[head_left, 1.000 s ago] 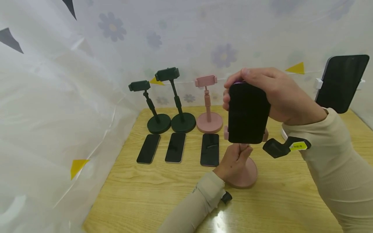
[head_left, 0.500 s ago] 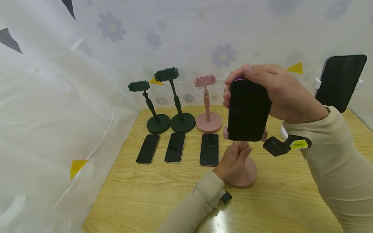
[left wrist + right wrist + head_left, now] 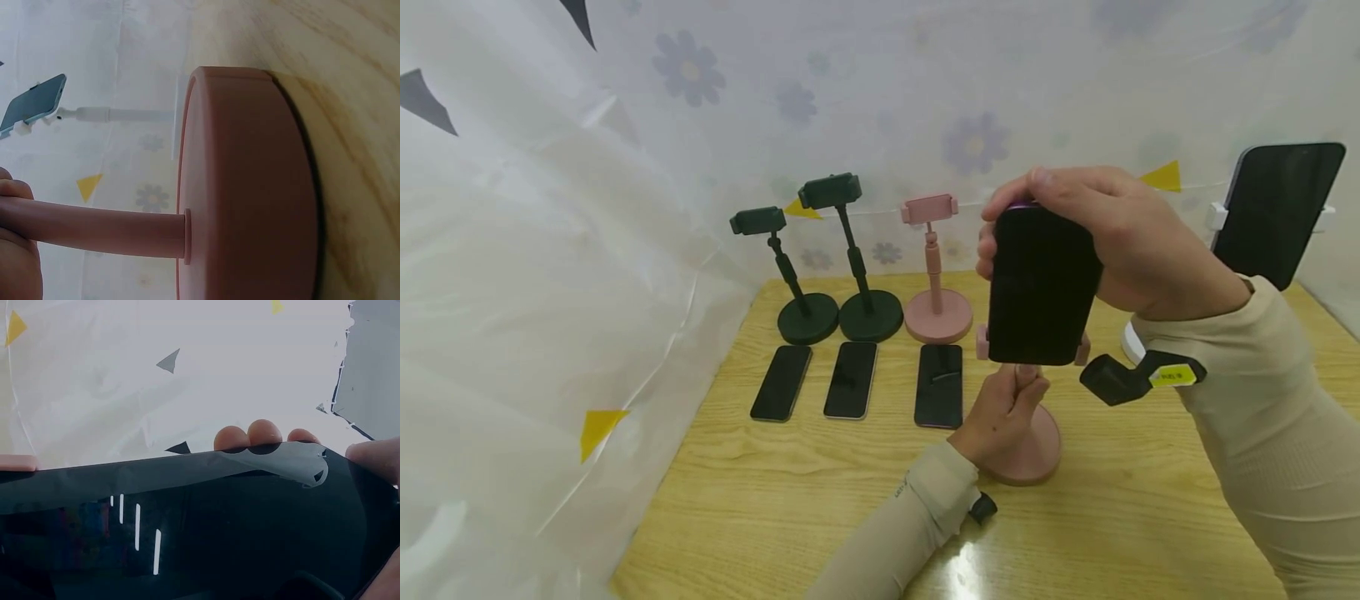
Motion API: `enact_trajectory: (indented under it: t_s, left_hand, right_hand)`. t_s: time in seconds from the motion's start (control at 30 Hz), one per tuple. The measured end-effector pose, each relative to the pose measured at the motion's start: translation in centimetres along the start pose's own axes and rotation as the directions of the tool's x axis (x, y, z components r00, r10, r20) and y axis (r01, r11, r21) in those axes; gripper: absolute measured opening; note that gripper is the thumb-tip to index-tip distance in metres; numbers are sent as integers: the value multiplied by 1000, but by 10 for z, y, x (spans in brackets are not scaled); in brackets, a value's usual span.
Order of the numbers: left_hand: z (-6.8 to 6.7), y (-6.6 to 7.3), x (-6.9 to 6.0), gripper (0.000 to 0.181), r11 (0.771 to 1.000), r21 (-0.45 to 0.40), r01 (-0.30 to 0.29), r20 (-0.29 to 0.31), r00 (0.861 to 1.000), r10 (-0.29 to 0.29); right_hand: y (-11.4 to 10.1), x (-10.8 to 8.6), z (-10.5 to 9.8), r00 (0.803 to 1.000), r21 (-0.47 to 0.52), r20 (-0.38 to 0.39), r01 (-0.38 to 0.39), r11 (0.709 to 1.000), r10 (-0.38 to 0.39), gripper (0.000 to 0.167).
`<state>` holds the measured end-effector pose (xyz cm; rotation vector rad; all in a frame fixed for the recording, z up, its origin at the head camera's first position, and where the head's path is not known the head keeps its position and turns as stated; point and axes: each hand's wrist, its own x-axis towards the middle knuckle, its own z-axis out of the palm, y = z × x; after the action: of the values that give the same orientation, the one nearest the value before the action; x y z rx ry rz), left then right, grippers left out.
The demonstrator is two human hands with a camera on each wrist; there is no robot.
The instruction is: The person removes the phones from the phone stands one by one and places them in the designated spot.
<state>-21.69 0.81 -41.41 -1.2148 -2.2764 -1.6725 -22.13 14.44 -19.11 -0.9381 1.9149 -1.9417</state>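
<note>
My left hand (image 3: 1002, 414) grips the post of a pink phone stand (image 3: 1033, 450), just above its round base; the left wrist view shows fingers round the post (image 3: 112, 230). In that stand's clamp (image 3: 982, 342) sits a black-screened phone (image 3: 1042, 287), upright and slightly tilted, with a purple edge at the top. My right hand (image 3: 1120, 237) holds the phone from behind and above, thumb over the top edge. Fingertips (image 3: 265, 432) show past the phone's long edge in the right wrist view. The palm side is hidden behind the phone.
Two dark green stands (image 3: 808, 318) (image 3: 871, 317) and another pink stand (image 3: 938, 317) stand at the back. Before them lie three dark phones (image 3: 782, 383) (image 3: 851, 381) (image 3: 939, 387). A white stand's clamp (image 3: 1217, 217) holds a phone (image 3: 1279, 212) at right.
The phone and my right hand rise slightly between the first two frames, then shift a little right. My left hand stays on the post.
</note>
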Motion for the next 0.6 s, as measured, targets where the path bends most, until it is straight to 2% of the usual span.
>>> enact_trajectory:
  t_s: [0.13,0.33,0.43,0.6]
  left_hand:
    - [7,-11,0,23,1000,1,-6,-11,1000,6]
    - [11,-11,-2,16,999,-8,-42,-26,999,41]
    - [12,-9,-2,12,998,-6,-64,-27,998,64]
    - [13,-6,-3,15,998,30,-58,-43,997,59]
  right_hand:
    - [-1,-1,0,1000,20,7,1,1000,-1,42]
    - [-5,-6,-1,1000,47,0,10,999,-10,42]
    - [-13,-13,-5,998,59,-26,54,997,-52,42]
    - [-27,-28,-15,987,58,-93,140,989,-134,44]
